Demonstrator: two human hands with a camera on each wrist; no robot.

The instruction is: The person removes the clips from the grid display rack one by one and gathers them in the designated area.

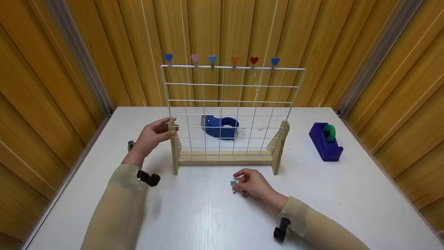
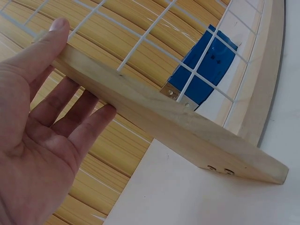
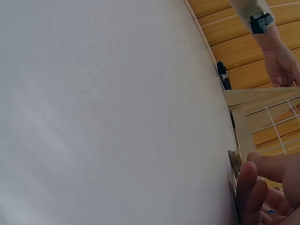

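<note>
A white wire grid [image 1: 222,84] stands upright in a wooden stand [image 1: 225,159]. Along its top bar are several small heart clips, among them a pink one [image 1: 195,58], an orange one [image 1: 235,60] and a red one [image 1: 254,60]. My left hand [image 1: 149,137] grips the stand's left wooden post [image 2: 154,101], thumb on one side and fingers on the other. Low over the table in front of the stand, my right hand [image 1: 256,184] pinches a small clip with a teal heart [image 1: 233,182]. In the right wrist view my fingers [image 3: 246,183] partly hide that clip.
Behind the grid lies a blue tape dispenser [image 1: 220,128]. A purple dispenser [image 1: 324,144] with a green tape roll [image 1: 329,132] sits at the right on the white table [image 1: 194,211]. Partly behind my left wrist is a small dark object [image 1: 130,145]. Wood-patterned walls [image 1: 222,31] enclose the table.
</note>
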